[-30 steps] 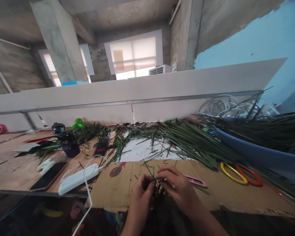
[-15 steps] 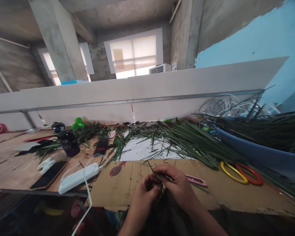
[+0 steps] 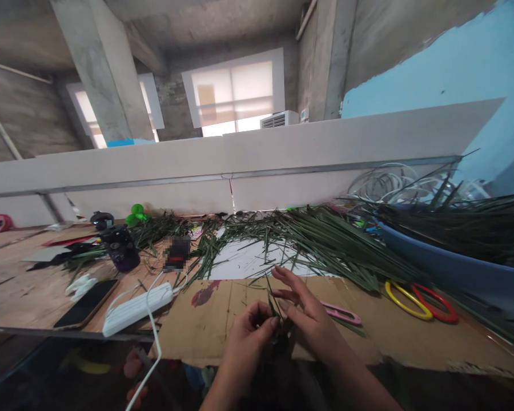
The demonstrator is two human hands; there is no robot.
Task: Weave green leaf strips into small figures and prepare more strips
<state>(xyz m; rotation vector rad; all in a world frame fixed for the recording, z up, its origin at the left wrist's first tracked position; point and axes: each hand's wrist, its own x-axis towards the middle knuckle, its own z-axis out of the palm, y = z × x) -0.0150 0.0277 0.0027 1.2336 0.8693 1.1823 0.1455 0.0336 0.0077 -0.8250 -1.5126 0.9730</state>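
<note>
Over the front part of a cardboard sheet (image 3: 188,337), my left hand (image 3: 251,337) pinches a narrow green leaf strip (image 3: 270,297) between thumb and fingers. The strip's tip points up and away from me; its lower end is lost in shadow. Beside it, my right hand (image 3: 302,305) has its fingers stretched and apart, close to the strip. I cannot tell whether the right thumb touches it. A pink cutter (image 3: 341,313) lies on the cardboard just right of my right hand. Farther right are scissors with one yellow and one red handle (image 3: 439,305).
Long green leaves (image 3: 338,240) are heaped behind the cardboard, with cut pieces over white paper (image 3: 235,260). A blue tub (image 3: 445,257) full of leaves stands right. Left are a white power strip (image 3: 137,311) with its cable, a phone (image 3: 85,305) and a dark cup (image 3: 120,251).
My right hand has opened, its fingers lifting and spreading off the strip it was pinching. My left hand keeps its grip in nearly the same place.
</note>
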